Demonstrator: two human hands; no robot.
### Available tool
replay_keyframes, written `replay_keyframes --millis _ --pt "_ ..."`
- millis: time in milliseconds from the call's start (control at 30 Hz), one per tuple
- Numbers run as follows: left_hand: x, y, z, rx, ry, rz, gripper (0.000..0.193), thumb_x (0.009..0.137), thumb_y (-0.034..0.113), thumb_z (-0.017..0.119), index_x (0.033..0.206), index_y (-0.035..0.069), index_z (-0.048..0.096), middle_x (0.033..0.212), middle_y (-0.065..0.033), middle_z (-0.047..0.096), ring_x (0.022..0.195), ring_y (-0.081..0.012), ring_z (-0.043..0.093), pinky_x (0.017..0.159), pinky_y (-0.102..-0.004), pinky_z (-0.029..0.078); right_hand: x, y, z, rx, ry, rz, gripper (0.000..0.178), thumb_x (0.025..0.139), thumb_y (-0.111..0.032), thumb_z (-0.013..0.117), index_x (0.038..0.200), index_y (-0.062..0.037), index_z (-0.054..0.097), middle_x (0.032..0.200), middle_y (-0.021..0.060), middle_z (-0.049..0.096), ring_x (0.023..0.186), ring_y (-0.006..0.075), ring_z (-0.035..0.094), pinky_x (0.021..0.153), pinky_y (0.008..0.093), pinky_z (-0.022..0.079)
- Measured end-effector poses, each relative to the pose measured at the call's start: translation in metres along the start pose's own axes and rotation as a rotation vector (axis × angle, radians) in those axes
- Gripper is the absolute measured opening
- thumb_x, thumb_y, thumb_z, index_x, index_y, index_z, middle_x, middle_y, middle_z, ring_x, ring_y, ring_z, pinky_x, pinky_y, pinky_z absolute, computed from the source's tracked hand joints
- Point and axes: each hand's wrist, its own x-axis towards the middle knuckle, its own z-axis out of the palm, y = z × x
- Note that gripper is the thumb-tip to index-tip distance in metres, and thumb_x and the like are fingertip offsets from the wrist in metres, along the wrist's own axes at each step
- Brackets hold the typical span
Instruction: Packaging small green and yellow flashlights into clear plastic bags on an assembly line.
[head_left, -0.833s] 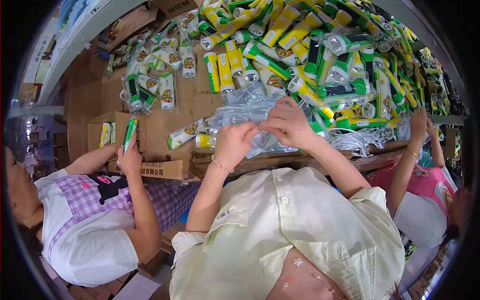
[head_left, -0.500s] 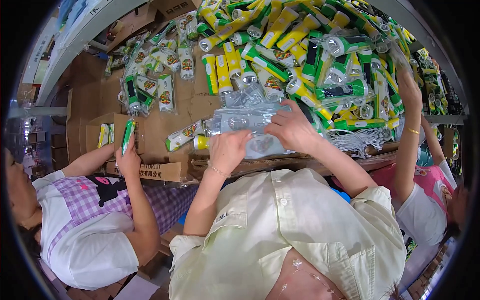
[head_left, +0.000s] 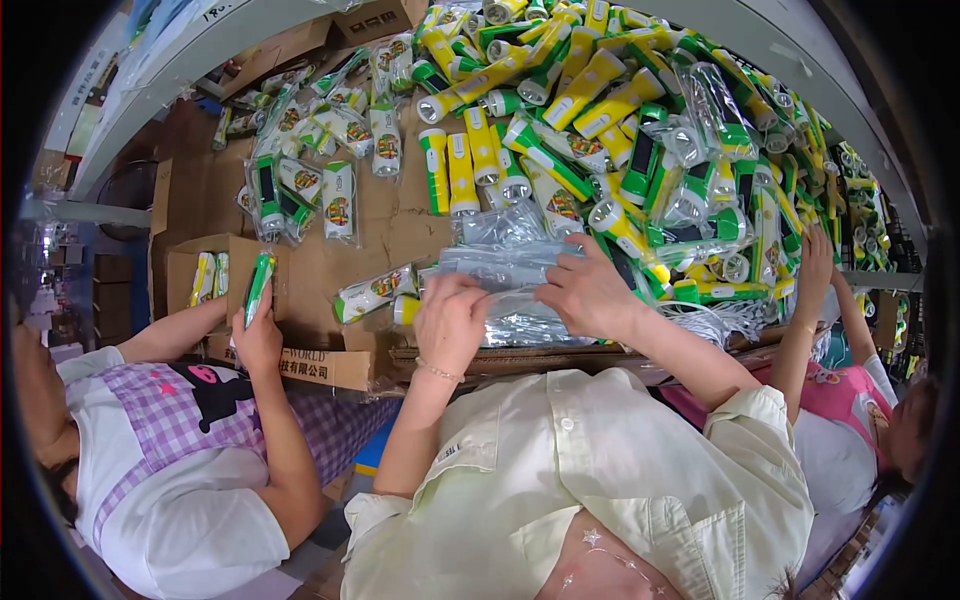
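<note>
Fingers of the left hand and right hand curl at opposite sides of the stacked clear plastic bags, which lie between and partly beneath them; whether either pinches one, I cannot tell. Beyond them, green-and-yellow flashlights are heaped.

A brown cardboard-covered surface carries heaped green-and-yellow plastic torches far right, clear-bagged white-and-green packs far left, flat clear plastic bags near centre, thin white cables near right.
</note>
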Motion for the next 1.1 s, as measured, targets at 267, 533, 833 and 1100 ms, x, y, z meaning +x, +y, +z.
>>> replay_keyframes --millis 267,533,833,1100 --pt "0.003 -0.051 -0.034 0.189 -0.025 -0.487 0.014 0.073 0.017 0.068 0.079 0.006 0.063 0.076 -0.0146 0.065 0.072 -0.0361 0.063 0.063 -0.0443 0.049 0.028 0.101 -0.006 0.931 0.023 0.286 0.021 0.080 -0.027 0.067 0.091 -0.0094 0.070 0.084 0.0050 0.065 0.081 0.0237 0.061 0.078 0.0369 0.048" --pt "0.002 -0.050 -0.001 -0.075 -0.054 -0.438 0.022 0.070 0.027 0.074 0.071 0.005 0.068 0.069 -0.0151 0.064 0.068 -0.0344 0.063 0.063 -0.0385 0.051 0.075 0.158 0.058 -0.272 -0.136 0.668 0.049 0.086 -0.048 0.053 0.079 -0.0007 0.062 0.083 0.0195 0.065 0.077 0.0360 0.063 0.068 0.0441 0.050" --pt "-0.003 -0.041 -0.003 -0.176 -0.125 -0.391 0.024 0.074 0.029 0.070 0.080 0.005 0.070 0.067 -0.0162 0.063 0.065 -0.0315 0.065 0.062 -0.0355 0.051 0.052 0.184 0.063 0.500 -0.164 0.815 0.077 0.081 -0.067 0.046 0.106 0.0044 0.062 0.099 0.0223 0.065 0.095 0.0318 0.062 0.086 0.0359 0.045" --pt "-0.003 -0.043 -0.003 -0.132 -0.039 -0.377 0.030 0.082 0.031 0.064 0.072 0.003 0.069 0.052 -0.0117 0.059 0.044 -0.0213 0.055 0.047 -0.0318 0.042 0.058 0.179 0.057 0.731 0.002 0.778 0.052 0.065 -0.055 0.075 0.073 -0.0044 0.066 0.068 0.0025 0.060 0.063 0.0142 0.055 0.059 0.0302 0.042"
